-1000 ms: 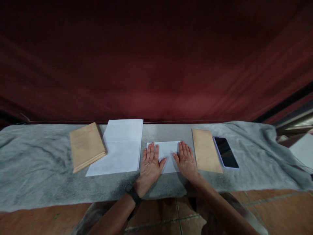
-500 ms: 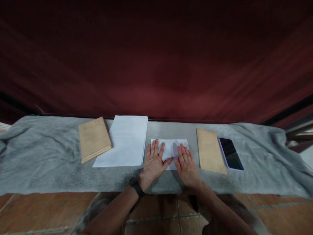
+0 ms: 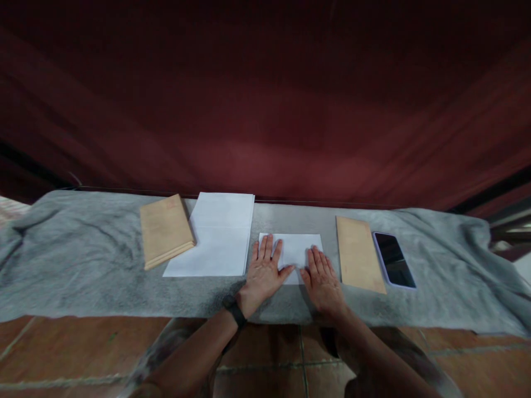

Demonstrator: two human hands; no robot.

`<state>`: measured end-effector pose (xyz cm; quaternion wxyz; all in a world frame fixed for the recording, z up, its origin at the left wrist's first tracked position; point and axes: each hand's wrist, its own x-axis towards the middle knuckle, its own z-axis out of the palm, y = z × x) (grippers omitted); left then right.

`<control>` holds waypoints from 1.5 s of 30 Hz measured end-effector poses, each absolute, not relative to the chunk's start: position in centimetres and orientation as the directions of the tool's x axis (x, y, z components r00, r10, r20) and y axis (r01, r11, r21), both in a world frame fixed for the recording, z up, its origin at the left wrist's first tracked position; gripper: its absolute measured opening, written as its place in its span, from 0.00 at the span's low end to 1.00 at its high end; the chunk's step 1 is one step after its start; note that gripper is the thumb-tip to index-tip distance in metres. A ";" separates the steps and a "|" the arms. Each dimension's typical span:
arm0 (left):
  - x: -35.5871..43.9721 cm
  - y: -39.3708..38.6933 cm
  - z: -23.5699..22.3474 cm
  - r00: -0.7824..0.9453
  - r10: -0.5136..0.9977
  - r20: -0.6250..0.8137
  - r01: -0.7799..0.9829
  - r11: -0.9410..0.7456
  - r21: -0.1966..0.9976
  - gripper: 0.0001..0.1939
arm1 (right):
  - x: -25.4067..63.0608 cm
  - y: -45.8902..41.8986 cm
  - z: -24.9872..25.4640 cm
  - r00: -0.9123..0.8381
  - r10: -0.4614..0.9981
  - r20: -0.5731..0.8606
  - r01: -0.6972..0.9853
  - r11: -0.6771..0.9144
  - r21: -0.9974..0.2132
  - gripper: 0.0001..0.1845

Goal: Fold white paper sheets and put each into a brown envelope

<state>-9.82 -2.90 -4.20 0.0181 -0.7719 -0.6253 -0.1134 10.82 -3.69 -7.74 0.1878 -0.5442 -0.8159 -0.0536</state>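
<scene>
A small folded sheet of white paper (image 3: pixel 295 246) lies on the grey cloth in front of me. My left hand (image 3: pixel 264 272) rests flat on its left part, fingers spread and pointing away from me. On the right part lies my right hand (image 3: pixel 322 279), flat too, its fingers stretched out. The two thumbs point toward each other near the paper's middle, with a small gap between them. Both hands cover the paper's near corners. To the right of my right hand is a single brown envelope (image 3: pixel 360 254).
Left of my hands lies a stack of larger white sheets (image 3: pixel 219 243), partly under a pile of brown envelopes (image 3: pixel 166 229). A phone (image 3: pixel 394 260) in a purple case lies at the right. The grey cloth (image 3: pixel 95 260) covers a narrow surface before a dark red curtain (image 3: pixel 265 110).
My right hand has slid slightly to the right and its thumb has moved away from the left thumb. The left hand stays pressed on the paper. The whole view has shifted a little.
</scene>
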 end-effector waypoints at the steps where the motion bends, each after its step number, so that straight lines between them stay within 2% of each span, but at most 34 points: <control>1: -9.9 -2.9 -4.3 0.196 0.960 0.199 0.968 -0.222 0.115 0.42 | 10.9 -3.7 -7.7 -0.333 0.868 0.369 0.910 0.398 -0.114 0.36; 10: -10.1 -2.8 -4.5 0.232 0.947 0.223 0.956 -0.264 0.126 0.39 | 11.2 -2.4 -7.5 -0.244 0.889 0.386 0.955 0.289 -0.062 0.32; 17: -10.1 -2.7 -4.2 0.335 0.913 0.233 0.919 -0.371 0.134 0.28 | 11.1 -1.4 -7.5 -0.208 0.894 0.397 0.964 0.256 -0.072 0.30; 20: -9.9 -2.9 -4.1 0.404 0.888 0.219 0.886 -0.440 0.146 0.25 | 10.3 -1.4 -7.1 -0.237 0.893 0.382 0.947 0.301 -0.116 0.28; 24: -9.7 -3.0 -4.0 0.420 0.887 0.192 0.878 -0.451 0.159 0.26 | 8.4 -1.0 -6.5 -0.378 0.872 0.312 0.865 0.453 -0.216 0.28; 27: -9.6 -3.4 -3.9 0.453 0.874 0.175 0.863 -0.479 0.161 0.26 | 7.5 -0.5 -6.2 -0.451 0.856 0.251 0.825 0.507 -0.248 0.27; 31: -9.4 -4.5 -3.7 0.522 0.838 0.159 0.822 -0.544 0.167 0.28 | 7.8 0.1 -5.8 -0.441 0.866 0.237 0.846 0.489 -0.211 0.28; 40: -9.9 -6.4 -2.7 0.660 0.744 0.105 0.707 -0.662 0.248 0.33 | 8.6 0.5 -6.6 -0.376 0.875 0.304 0.899 0.424 -0.109 0.29; 42: -10.1 -6.5 -2.7 0.644 0.759 0.098 0.718 -0.643 0.266 0.32 | 8.6 0.7 -6.9 -0.347 0.880 0.325 0.912 0.397 -0.101 0.29; 45: -10.4 -6.0 -3.3 0.513 0.852 0.107 0.809 -0.521 0.271 0.31 | 8.8 1.0 -7.2 -0.318 0.878 0.357 0.925 0.370 -0.085 0.29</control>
